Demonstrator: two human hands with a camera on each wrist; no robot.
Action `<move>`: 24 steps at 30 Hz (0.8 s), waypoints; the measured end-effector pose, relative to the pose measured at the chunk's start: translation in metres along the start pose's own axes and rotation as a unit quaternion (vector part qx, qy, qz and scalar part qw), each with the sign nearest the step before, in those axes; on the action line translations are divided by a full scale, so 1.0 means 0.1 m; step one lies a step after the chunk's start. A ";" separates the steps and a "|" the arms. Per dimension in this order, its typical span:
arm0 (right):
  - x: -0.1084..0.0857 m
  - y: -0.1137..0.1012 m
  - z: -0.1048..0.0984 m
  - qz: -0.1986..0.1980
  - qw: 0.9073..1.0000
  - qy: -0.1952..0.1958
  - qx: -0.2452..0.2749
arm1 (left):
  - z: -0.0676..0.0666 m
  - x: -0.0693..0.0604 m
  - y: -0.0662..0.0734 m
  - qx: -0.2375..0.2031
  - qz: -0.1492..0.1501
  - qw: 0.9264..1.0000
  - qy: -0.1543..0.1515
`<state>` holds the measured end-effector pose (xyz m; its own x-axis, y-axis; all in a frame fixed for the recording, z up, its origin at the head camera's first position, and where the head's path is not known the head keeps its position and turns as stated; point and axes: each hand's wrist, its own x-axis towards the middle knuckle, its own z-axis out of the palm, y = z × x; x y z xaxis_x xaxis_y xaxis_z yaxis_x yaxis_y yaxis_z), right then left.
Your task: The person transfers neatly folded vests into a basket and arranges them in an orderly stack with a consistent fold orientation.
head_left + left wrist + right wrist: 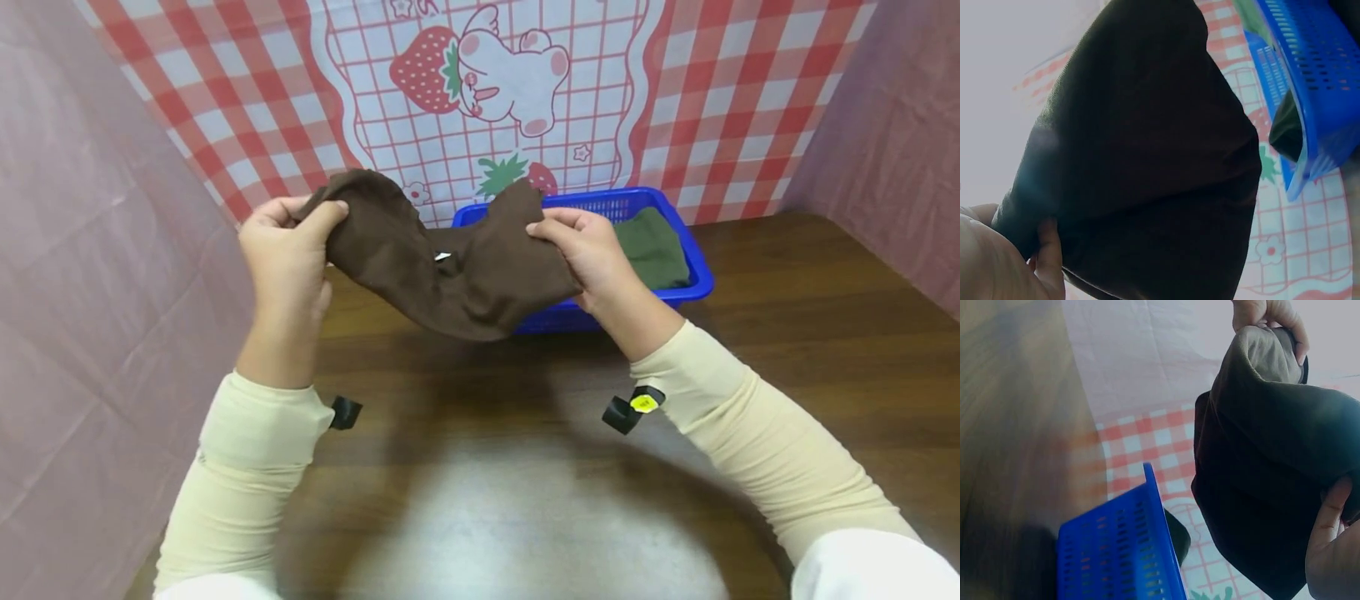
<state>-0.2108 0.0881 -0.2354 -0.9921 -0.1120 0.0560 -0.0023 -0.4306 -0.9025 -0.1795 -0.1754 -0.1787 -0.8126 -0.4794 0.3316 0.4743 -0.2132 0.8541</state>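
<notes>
A dark brown piece of cloth [480, 283], seemingly a garment, hangs in the air between both hands and sags in the middle. My left hand [288, 258] pinches its left end between thumb and fingers. At the other end, my right hand [588, 250] grips the cloth, thumb on the near side. A small white patch, perhaps a label, shows in the fold near the centre. In the left wrist view the cloth [1147, 156] fills the middle and looks nearly black. The right wrist view shows both hands holding the cloth [1260, 469] at separate places.
Behind the cloth a blue plastic basket [697, 271] stands on the wooden table [810, 333], partly hidden. Folded dark green cloth [652, 250] lies in its right part. A red-and-white checked sheet [720, 100] hangs at the back, with pink cloth walls [90, 250] on both sides.
</notes>
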 end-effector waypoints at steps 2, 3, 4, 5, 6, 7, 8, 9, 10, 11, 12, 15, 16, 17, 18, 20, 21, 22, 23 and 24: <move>0.00 -0.03 -0.04 -0.002 1.000 0.005 -0.005 | 0.03 -0.01 -0.03 -0.001 0.001 1.000 -0.005; 0.00 -0.04 -0.06 -0.004 1.000 0.008 -0.007 | 0.05 -0.02 -0.05 -0.003 -0.001 1.000 -0.008; 0.00 -0.05 -0.08 -0.006 1.000 0.009 -0.007 | 0.06 -0.03 -0.06 -0.003 -0.001 1.000 -0.010; 0.00 -0.06 -0.10 -0.006 1.000 0.011 -0.007 | 0.08 -0.03 -0.08 -0.002 -0.002 1.000 -0.012; 0.00 -0.08 -0.12 -0.007 1.000 0.012 -0.008 | 0.09 -0.04 -0.09 -0.002 -0.004 1.000 -0.014; 0.00 -0.09 -0.15 -0.008 1.000 0.014 -0.009 | 0.11 -0.05 -0.11 -0.001 -0.006 1.000 -0.017; 0.00 -0.10 -0.17 -0.010 1.000 0.015 -0.010 | 0.12 -0.06 -0.13 0.001 -0.006 1.000 -0.020; 0.00 -0.11 -0.19 -0.012 1.000 0.017 -0.010 | 0.14 -0.07 -0.14 0.002 -0.006 1.000 -0.024; 0.00 -0.12 -0.22 -0.013 1.000 0.019 -0.011 | 0.16 -0.08 -0.17 0.005 -0.006 1.000 -0.027; -0.01 -0.14 -0.25 -0.015 1.000 0.021 -0.013 | 0.18 -0.10 -0.19 0.007 -0.007 0.999 -0.030; -0.01 -0.15 -0.28 -0.017 0.999 0.023 -0.015 | 0.20 -0.10 -0.21 0.008 -0.008 0.999 -0.033; -0.03 -0.18 -0.35 -0.022 0.999 0.028 -0.020 | 0.26 -0.13 -0.27 0.007 -0.014 0.999 -0.036; -0.03 -0.18 -0.37 -0.022 0.999 0.029 -0.022 | 0.28 -0.13 -0.28 0.006 -0.016 0.999 -0.036; -0.04 -0.19 -0.39 -0.023 0.999 0.030 -0.023 | 0.30 -0.14 -0.30 0.005 -0.018 0.999 -0.036; -0.04 -0.20 -0.41 -0.023 0.999 0.031 -0.022 | 0.32 -0.15 -0.32 0.005 -0.020 0.999 -0.036; -0.05 -0.20 -0.46 -0.022 0.999 0.031 -0.015 | 0.35 -0.16 -0.34 0.004 -0.024 0.999 -0.039; -0.05 -0.21 -0.48 -0.021 0.999 0.031 -0.011 | 0.37 -0.16 -0.36 0.004 -0.026 0.999 -0.041; -0.06 -0.21 -0.50 -0.020 0.999 0.031 -0.007 | 0.38 -0.17 -0.37 0.003 -0.028 0.999 -0.044; -0.06 -0.22 -0.52 -0.020 0.999 0.031 -0.002 | 0.39 -0.17 -0.39 0.003 -0.029 0.999 -0.046; -0.06 -0.22 -0.54 -0.021 0.999 0.030 0.004 | 0.40 -0.18 -0.40 0.001 -0.032 0.998 -0.047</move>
<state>-0.2113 0.1468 -0.2389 -0.9969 -0.0402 0.0676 -0.0430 -0.4410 -0.8965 -0.1977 -0.1239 -0.2025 -0.8692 -0.3829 0.3128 0.4201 -0.2384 0.8756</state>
